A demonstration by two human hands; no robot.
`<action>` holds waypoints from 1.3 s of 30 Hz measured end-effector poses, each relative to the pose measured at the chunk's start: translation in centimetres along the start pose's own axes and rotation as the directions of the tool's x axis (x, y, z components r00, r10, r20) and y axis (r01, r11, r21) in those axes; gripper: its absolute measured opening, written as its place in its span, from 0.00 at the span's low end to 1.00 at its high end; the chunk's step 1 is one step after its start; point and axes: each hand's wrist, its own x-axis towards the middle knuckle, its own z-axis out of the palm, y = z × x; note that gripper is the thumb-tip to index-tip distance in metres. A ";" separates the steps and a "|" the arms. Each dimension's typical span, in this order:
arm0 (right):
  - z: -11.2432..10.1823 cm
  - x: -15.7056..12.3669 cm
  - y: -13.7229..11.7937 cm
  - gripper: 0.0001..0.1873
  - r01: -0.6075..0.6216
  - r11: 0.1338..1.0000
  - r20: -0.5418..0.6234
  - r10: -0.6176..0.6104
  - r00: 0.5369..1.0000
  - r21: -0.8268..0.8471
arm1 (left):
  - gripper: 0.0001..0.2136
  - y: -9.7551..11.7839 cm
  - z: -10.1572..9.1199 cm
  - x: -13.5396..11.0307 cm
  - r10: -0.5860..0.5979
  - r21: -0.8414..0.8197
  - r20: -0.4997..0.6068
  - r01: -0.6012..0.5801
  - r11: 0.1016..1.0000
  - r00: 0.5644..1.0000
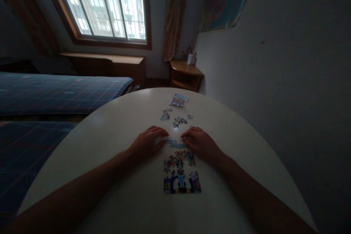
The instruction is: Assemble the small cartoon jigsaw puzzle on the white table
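A short strip of joined light-blue jigsaw puzzle pieces (175, 144) lies flat on the white table between my hands. My left hand (149, 142) rests at its left end, thumb and fingers apart, with the thumb tip close to the strip. At the right end, my right hand (199, 142) has its fingers curled together on a jigsaw puzzle piece, largely hidden beneath them. Just below lies a partly assembled colourful puzzle section (179, 161) with an uneven outline. Nearest me is a joined puzzle section (181, 184) showing a blue dog-like cartoon face.
Loose puzzle pieces (179, 121) lie beyond my hands, with another small cluster (165, 116) to their left and a single piece (190, 116) to their right. A picture card (178, 100) sits near the far edge of the round table (120, 117). A bed (63, 93) stands left.
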 end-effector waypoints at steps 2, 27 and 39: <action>0.0 -0.1 0.0 0.05 0.012 1.000 0.007 -0.012 1.000 0.022 | 0.09 0.0 0.0 0.0 0.031 0.007 0.018 -0.031 0.999 0.999; 0.2 -0.4 -0.8 0.04 -0.019 0.996 0.035 0.016 0.999 0.088 | 0.07 0.5 -0.2 0.5 0.034 0.042 0.083 -0.037 0.998 0.996; 0.6 -0.3 -1.0 0.06 0.026 0.999 0.030 -0.026 0.999 0.026 | 0.07 0.4 -0.1 0.5 0.017 0.065 0.092 -0.023 0.998 0.996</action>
